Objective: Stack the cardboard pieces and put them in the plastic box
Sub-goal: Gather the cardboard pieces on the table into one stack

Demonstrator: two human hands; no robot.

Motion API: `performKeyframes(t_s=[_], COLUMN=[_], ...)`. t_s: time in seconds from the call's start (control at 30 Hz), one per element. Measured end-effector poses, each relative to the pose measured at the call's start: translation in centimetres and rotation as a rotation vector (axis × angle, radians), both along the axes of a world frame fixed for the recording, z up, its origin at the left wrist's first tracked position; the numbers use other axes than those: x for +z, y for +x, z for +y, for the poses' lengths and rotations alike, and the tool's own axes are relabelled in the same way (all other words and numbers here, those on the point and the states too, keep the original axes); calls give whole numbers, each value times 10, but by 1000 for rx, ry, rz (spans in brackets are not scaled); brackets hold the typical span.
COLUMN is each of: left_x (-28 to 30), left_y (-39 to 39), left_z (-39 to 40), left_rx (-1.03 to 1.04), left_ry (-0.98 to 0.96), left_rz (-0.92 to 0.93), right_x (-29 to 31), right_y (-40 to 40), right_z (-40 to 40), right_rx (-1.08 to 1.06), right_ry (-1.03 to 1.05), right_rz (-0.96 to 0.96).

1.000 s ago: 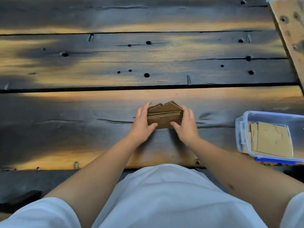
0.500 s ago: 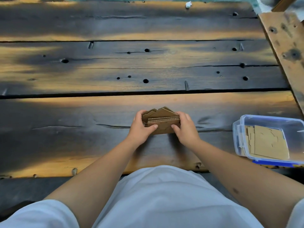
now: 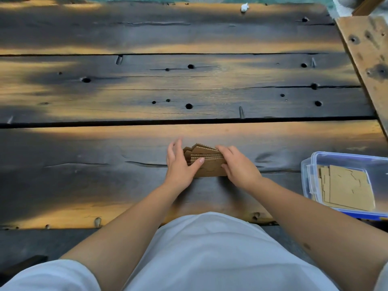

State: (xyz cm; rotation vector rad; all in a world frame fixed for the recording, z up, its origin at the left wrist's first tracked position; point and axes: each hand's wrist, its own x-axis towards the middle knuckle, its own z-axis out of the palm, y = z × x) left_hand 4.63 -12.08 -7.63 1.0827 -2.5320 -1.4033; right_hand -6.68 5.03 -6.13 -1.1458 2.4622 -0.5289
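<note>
A small stack of brown cardboard pieces (image 3: 206, 162) stands on edge, fanned at the top, on the dark wooden table (image 3: 126, 143) in front of me. My left hand (image 3: 180, 164) presses its left side with the thumb across the front and the fingers spread. My right hand (image 3: 237, 164) holds its right side and covers the top right corner. A clear plastic box (image 3: 310, 166) with a blue rim sits at the right edge and holds several flat cardboard pieces (image 3: 348, 187).
The table is made of wide dark planks with holes and gaps between them. A lighter wooden board (image 3: 369, 59) slants down the far right. A small white scrap (image 3: 244, 7) lies at the table's far edge. My white clothing fills the bottom.
My left hand's fingers have opened away from the stack's left side. My right hand has slid over the top right corner. The view has tilted up a little.
</note>
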Motion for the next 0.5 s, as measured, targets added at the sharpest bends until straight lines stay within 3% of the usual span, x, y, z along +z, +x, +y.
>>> performKeyframes(t_s=[0.13, 0.27, 0.5], left_x=[4, 7, 0], left_y=[3, 11, 17], left_z=[-7, -12, -13], left_rx=[-127, -240, -323], left_ry=[-8, -144, -135], left_rz=[28, 55, -180], right_x=[0, -1, -9], right_y=[2, 4, 12], right_z=[1, 0, 0], right_rx=[15, 38, -6], right_ry=[-5, -7, -43], right_rz=[0, 10, -25])
